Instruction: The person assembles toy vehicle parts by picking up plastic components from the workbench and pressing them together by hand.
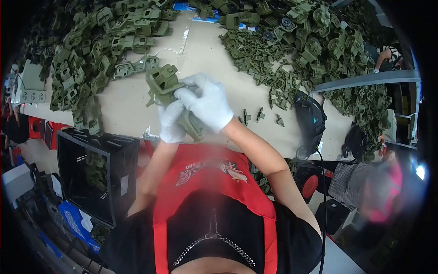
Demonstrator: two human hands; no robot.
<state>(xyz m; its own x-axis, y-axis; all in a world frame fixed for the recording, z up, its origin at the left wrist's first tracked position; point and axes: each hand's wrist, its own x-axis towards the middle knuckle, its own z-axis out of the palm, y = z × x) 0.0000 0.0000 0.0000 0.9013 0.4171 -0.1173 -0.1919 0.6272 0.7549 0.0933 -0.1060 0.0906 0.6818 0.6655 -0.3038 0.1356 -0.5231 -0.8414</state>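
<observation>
The person's right hand [207,102], in a white glove, pinches the side of an olive-green molded part [163,96] between thumb and fingers, while the left hand [171,124], gloved alike, grips it from below, so that the part is tilted in front of the red apron [207,176], above the near edge of the pale table [200,50]. Beyond, a heap of large green parts [86,73] lies to the left and a spread of small green pieces [255,59] to the right, with a black bag [310,121] beside the latter; a black crate [109,178] stands below the table's left side.
</observation>
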